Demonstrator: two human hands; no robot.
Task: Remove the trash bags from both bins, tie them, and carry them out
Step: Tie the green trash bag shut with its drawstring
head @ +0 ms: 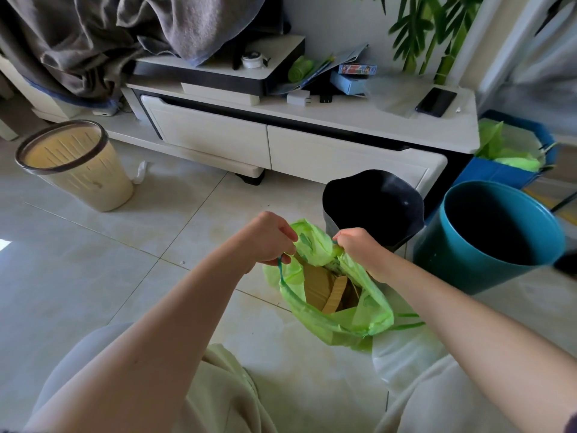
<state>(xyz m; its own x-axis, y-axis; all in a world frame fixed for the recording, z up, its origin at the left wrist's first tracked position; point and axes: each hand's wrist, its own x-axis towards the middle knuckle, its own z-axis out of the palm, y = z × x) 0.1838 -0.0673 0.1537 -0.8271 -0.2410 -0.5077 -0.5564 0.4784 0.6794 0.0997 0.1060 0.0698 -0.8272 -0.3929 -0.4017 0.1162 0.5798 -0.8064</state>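
A green trash bag point(337, 320) sits on the tiled floor in front of me, its mouth open with brown cardboard pieces point(327, 290) inside. My left hand point(268, 240) pinches the bag's rim and a blue-green drawstring on the left side. My right hand point(359, 248) grips the rim on the right side. A black bin point(374, 207) stands just behind the bag with no liner visible. A teal bin point(490, 235) stands to its right, dark inside. A beige bin point(78, 167) stands at the far left.
A white TV cabinet point(281, 142) runs along the back, with a phone point(435, 101), boxes and a green roll of bags point(299, 68) on top. A blue container point(512, 164) with green bag material is at the right. A grey blanket point(93, 42) hangs at upper left.
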